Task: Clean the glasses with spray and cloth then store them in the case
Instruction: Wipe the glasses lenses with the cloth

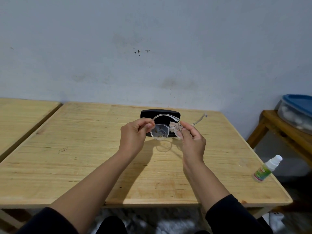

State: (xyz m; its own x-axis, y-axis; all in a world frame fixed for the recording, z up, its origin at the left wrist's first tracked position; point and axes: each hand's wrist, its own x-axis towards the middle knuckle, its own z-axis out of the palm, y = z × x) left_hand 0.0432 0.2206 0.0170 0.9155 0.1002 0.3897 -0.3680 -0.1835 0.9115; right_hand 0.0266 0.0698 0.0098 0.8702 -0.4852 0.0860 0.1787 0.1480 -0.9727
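Observation:
Clear-framed glasses (160, 131) are held up above the wooden table (84, 157), temples unfolded. My left hand (135, 134) pinches the left end of the frame. My right hand (192, 141) presses a small beige cloth (174, 126) against the right lens, thumb and fingers on either side. Behind the glasses lies a black glasses case (160, 113), partly hidden by them; whether it is open I cannot tell. A small white spray bottle (265, 168) with a green label lies tilted near the table's right edge.
A second wooden table (20, 115) adjoins on the left. At the right, a wooden stool (278, 132) carries a clear plastic box with a blue lid (297, 110). A pale wall stands directly behind the table.

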